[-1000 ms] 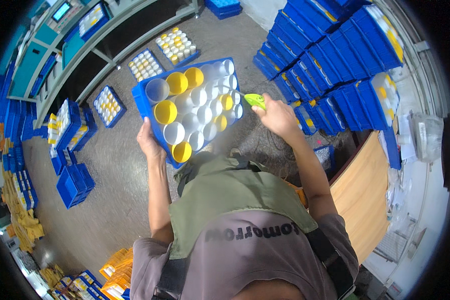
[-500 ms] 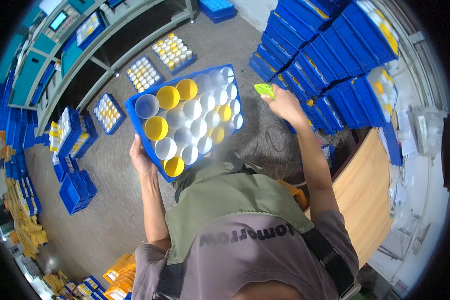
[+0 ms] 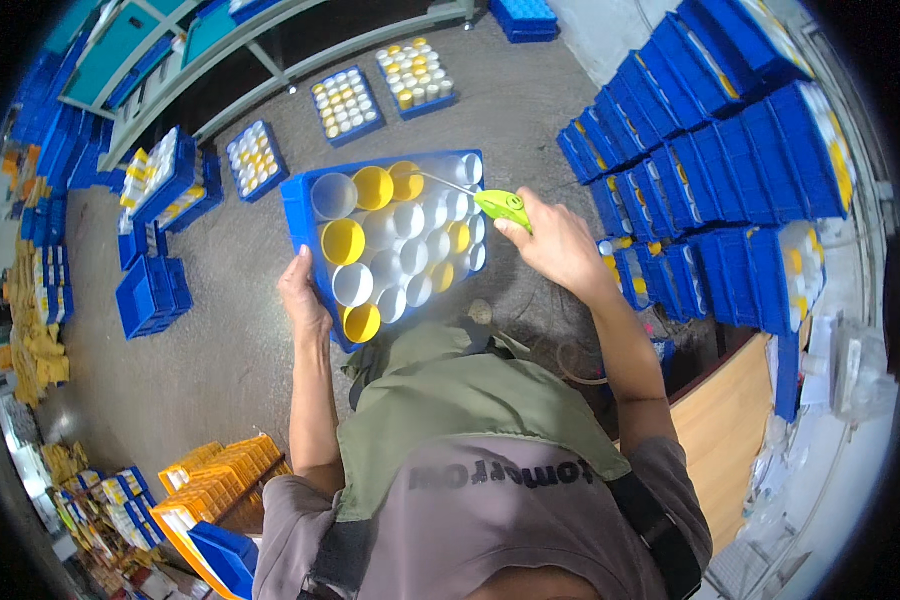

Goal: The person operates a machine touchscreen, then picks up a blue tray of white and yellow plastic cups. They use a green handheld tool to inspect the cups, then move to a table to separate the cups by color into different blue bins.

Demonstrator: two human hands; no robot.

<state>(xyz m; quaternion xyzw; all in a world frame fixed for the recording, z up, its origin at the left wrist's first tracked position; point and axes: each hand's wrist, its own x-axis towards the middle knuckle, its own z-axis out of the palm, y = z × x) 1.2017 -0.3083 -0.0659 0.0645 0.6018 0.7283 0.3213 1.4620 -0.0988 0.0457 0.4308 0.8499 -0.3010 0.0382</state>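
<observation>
My left hand grips the left side of a blue plastic crate, its fingers hidden beneath. The crate is held up in front of me, tilted. Rows of open round cups fill it: white ones and several yellow ones. In my right hand is a bright green air blow gun. Its thin metal nozzle reaches left over the far rows of cups. I cannot tell whether the tip touches a cup.
Filled blue crates lie on the floor ahead. Tall stacks of blue crates stand at the right, beside a wooden board. Orange crates sit lower left. More blue crates stand at the left.
My right hand has brought the blow gun left and down, so its nozzle now lies over the crate. The crate has shifted slightly right, and my view has turned.
</observation>
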